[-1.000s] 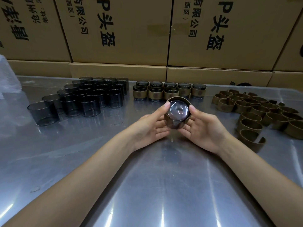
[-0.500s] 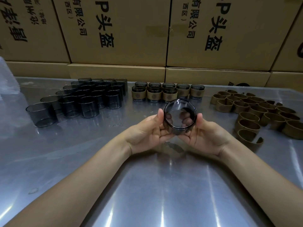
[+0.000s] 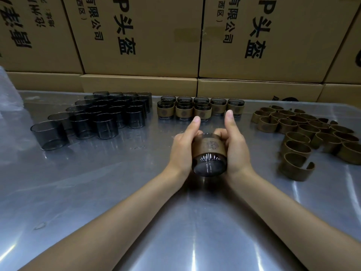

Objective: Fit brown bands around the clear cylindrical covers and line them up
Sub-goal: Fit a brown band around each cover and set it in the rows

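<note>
The cover has swung round since half a second ago: then its open mouth faced the camera, now it lies on its side with the closed end toward us and the brown band's printed emblem on top. Both thumbs have lifted off and point up and away.

Nearest in, the left hand [image 3: 182,147] and the right hand [image 3: 235,147] cup the clear cover [image 3: 209,165] between them, fingers curled round its sides, holding it just above the metal table [image 3: 136,202]. The brown band [image 3: 210,146] sits snug around its middle, dark glassy plastic showing below it.

Further out on the left, a cluster of bare covers [image 3: 97,118] stands upright, packed close. On the right, loose bands [image 3: 304,133] lie in a spread, the nearest one [image 3: 295,169] showing its open split.

Beyond the thumbs, finished banded covers [image 3: 201,109] stand in rows side by side, three of them in front of others.

At the back, cardboard boxes [image 3: 140,36] with black printed characters are stacked behind the table's far edge.
</note>
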Demonstrator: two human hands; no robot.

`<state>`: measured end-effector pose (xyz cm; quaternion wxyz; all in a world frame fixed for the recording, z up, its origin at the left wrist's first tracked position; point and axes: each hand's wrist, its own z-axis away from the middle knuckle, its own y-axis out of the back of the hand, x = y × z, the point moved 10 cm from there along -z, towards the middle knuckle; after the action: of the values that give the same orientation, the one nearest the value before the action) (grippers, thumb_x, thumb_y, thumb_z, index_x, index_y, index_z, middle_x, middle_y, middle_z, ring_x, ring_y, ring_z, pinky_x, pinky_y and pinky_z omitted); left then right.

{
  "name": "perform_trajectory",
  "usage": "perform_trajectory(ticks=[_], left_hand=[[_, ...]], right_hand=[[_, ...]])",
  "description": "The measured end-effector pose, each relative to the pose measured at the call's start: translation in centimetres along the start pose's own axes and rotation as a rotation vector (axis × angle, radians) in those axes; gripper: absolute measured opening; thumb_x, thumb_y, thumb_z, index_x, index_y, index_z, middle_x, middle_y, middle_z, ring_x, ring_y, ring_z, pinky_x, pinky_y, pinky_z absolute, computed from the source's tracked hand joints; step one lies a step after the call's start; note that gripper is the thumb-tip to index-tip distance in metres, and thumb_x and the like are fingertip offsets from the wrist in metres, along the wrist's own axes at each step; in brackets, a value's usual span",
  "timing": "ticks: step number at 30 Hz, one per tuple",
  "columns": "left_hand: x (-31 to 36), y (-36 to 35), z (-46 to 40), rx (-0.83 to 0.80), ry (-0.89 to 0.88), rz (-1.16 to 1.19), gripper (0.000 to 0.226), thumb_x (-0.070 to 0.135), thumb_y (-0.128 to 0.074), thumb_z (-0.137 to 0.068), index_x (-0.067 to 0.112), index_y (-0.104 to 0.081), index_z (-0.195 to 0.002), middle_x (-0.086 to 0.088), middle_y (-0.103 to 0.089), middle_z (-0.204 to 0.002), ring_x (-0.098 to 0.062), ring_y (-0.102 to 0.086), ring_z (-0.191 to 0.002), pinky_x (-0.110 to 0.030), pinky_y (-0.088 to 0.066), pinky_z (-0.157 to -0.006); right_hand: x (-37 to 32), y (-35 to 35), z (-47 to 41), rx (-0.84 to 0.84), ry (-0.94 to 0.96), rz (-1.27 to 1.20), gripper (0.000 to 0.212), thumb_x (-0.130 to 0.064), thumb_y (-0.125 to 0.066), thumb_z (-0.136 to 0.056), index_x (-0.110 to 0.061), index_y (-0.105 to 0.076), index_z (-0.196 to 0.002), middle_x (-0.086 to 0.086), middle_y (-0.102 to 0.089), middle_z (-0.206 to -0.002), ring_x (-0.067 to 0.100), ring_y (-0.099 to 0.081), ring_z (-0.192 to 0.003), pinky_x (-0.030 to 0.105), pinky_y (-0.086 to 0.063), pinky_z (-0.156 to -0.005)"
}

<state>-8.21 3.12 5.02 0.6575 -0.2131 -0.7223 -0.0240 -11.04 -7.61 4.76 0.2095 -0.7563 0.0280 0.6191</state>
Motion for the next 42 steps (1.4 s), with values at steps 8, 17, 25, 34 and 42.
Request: perform_trajectory(ticks=[8, 17, 25, 34, 42], left_hand=[[1.0, -2.6, 1.0, -0.080, -0.035, -0.055, 0.062, 0.061, -0.055, -0.082, 0.014, -0.057, -0.041, 0.004, -0.052, -0.044, -0.005, -0.054, -0.048, -0.015, -0.039, -0.065], [0.7, 0.0, -0.5, -0.048, -0.114, -0.136, 0.056, 0.047, -0.037, -0.099, 0.004, -0.054, -0.068, -0.007, -0.048, -0.059, -0.015, -0.050, -0.053, -0.023, -0.042, -0.055], [1.1, 2.0, -2.5, 0.010, -0.286, -0.441, 0.046, 0.036, -0.031, -0.104, 0.015, -0.049, -0.067, 0.007, -0.049, -0.074, 0.005, -0.047, -0.062, -0.005, -0.036, -0.063], [-1.3, 3.2, -5.5, -0.053, -0.218, -0.638, 0.043, 0.042, -0.026, -0.104, 0.029, -0.045, -0.139, 0.006, -0.045, -0.140, -0.004, -0.038, -0.131, -0.021, -0.027, -0.106], [-1.1, 8.2, -12.1, 0.262, -0.143, -0.697, 0.053, 0.027, -0.051, -0.099, 0.015, -0.034, -0.148, -0.006, -0.039, -0.149, -0.020, -0.044, -0.132, -0.033, -0.037, -0.108]], right_hand=[[1.4, -1.7, -1.4, 0.017, 0.079, 0.257, 0.046, -0.056, -0.031, -0.100, -0.027, -0.018, -0.067, -0.014, -0.031, -0.055, -0.001, -0.030, -0.050, 0.012, -0.025, -0.048], [-0.7, 0.4, -0.8, 0.087, 0.161, 0.201, 0.062, -0.055, -0.044, -0.094, -0.021, -0.043, -0.041, -0.008, -0.044, -0.043, 0.005, -0.044, -0.041, 0.013, -0.037, -0.042], [-2.0, 0.0, -0.9, -0.105, 0.449, 0.738, 0.044, -0.061, -0.053, -0.087, -0.023, -0.056, -0.065, -0.008, -0.054, -0.088, 0.012, -0.052, -0.091, 0.031, -0.040, -0.083], [-0.2, 1.6, -3.4, -0.080, 0.347, 1.089, 0.024, -0.049, -0.068, -0.082, -0.034, -0.049, -0.089, -0.012, -0.058, -0.093, 0.003, -0.054, -0.082, 0.028, -0.048, -0.069], [0.0, 6.6, -10.8, 0.222, 0.145, 1.117, 0.069, -0.047, -0.062, -0.090, -0.017, -0.031, -0.143, 0.009, -0.056, -0.137, 0.032, -0.056, -0.120, 0.041, -0.047, -0.091]])
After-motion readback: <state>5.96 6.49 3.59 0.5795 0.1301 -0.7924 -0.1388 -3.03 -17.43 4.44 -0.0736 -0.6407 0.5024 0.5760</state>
